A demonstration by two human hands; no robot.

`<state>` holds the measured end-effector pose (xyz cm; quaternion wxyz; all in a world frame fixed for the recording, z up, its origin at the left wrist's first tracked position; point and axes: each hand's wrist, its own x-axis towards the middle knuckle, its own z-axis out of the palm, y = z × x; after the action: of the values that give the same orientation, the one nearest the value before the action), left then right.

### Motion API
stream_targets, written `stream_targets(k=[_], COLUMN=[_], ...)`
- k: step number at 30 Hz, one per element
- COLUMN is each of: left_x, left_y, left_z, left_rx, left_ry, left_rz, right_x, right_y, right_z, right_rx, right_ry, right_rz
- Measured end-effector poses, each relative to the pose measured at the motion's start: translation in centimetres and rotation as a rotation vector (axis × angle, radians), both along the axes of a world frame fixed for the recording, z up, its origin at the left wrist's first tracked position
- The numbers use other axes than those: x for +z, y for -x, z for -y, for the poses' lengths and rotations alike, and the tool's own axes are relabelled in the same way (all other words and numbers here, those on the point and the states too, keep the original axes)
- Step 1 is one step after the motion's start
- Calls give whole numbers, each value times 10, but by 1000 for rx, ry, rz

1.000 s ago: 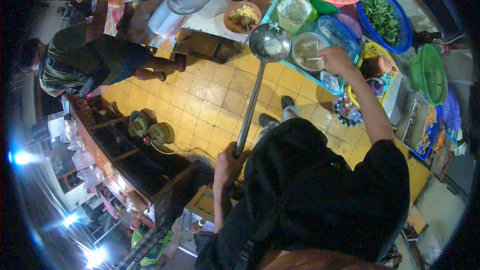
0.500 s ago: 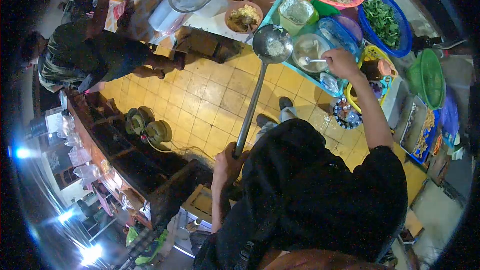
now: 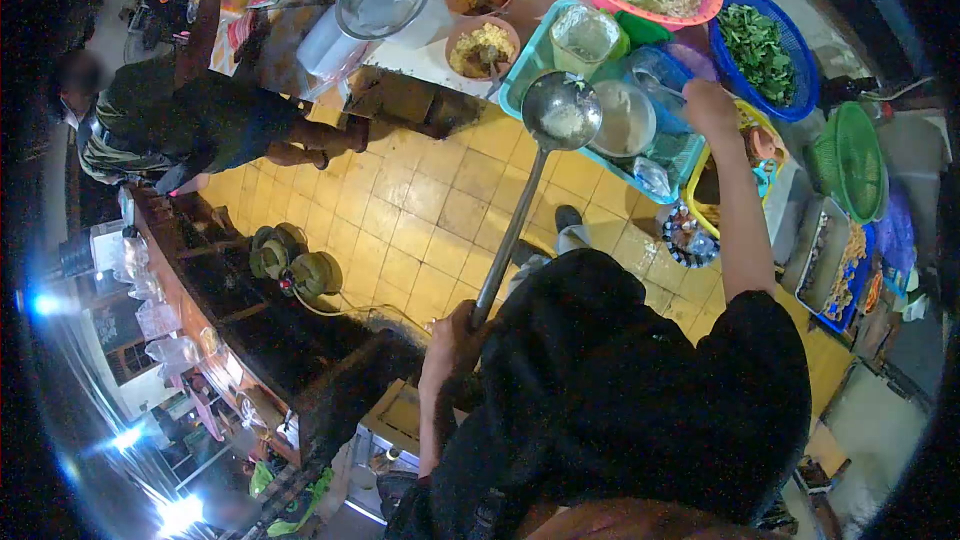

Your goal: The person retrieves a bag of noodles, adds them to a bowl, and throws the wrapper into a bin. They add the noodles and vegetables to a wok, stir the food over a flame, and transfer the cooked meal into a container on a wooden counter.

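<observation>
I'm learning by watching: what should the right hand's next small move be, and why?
Perhaps scoop a little from the blue container: the right hand holds a spoon at it, while the left hand holds the ladle nearby, its bowl facing up with whitish contents and room for more.

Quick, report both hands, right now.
Left hand: closed, holding the long-handled ladle.
Right hand: closed, holding what looks like a spoon.

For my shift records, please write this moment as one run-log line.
left hand: grips long-handled metal ladle | ladle bowl: pale contents | right hand: near blue plastic container, grip unclear
</observation>
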<state>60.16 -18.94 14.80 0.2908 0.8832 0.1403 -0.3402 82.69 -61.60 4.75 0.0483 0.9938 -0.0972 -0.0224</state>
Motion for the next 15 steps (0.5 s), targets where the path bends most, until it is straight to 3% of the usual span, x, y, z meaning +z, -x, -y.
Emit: stream_targets(k=[2,4,8,10,15], left_x=[11,-2,-3,-7,-9], left_y=[-4,3,-4,-6,-10], left_z=[3,-4,6,6,10], left_rx=[47,35,3,-31,-54], left_ry=[35,55,61,62,77], left_rz=[-55,-4,-30,-46,-103], right_x=[2,38,-22,-45,-68], right_y=[-2,7,-13,-28,-43], right_z=[3,-13,0,-6,5], right_rx=[58,-156,-36,-16,8], right_ry=[-30,-79,-16,-117,-230], right_rz=[-7,26,-137,-161,-159])
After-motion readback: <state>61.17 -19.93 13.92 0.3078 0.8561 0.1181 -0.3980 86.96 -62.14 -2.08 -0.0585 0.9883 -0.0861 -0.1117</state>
